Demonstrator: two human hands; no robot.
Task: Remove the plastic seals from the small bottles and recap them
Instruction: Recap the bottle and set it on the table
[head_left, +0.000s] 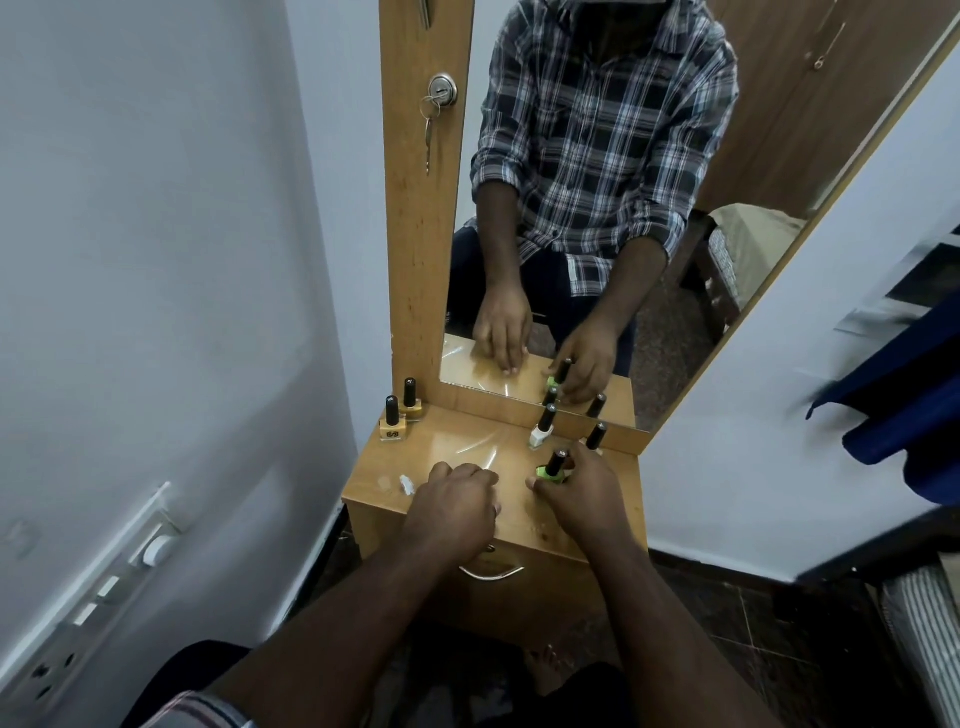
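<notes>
A person seated at a small wooden table (519, 525) below a mirror (675, 208) reaches both forearms forward over its top. The right hand (576, 493) curls around a green bottle (551, 470) with a black cap, fingers clamped on its base as it stands near the table's right side. The left hand (457, 501) rests knuckles-up on the tabletop, fingers curled together in a loose fist; whether it holds anything cannot be told. A white bottle (542, 431) stands just behind the green one, another black-capped bottle (596, 436) to its right, two yellow bottles (400, 415) at the back left corner. Clear plastic scraps (406, 484) lie beside the left hand.
</notes>
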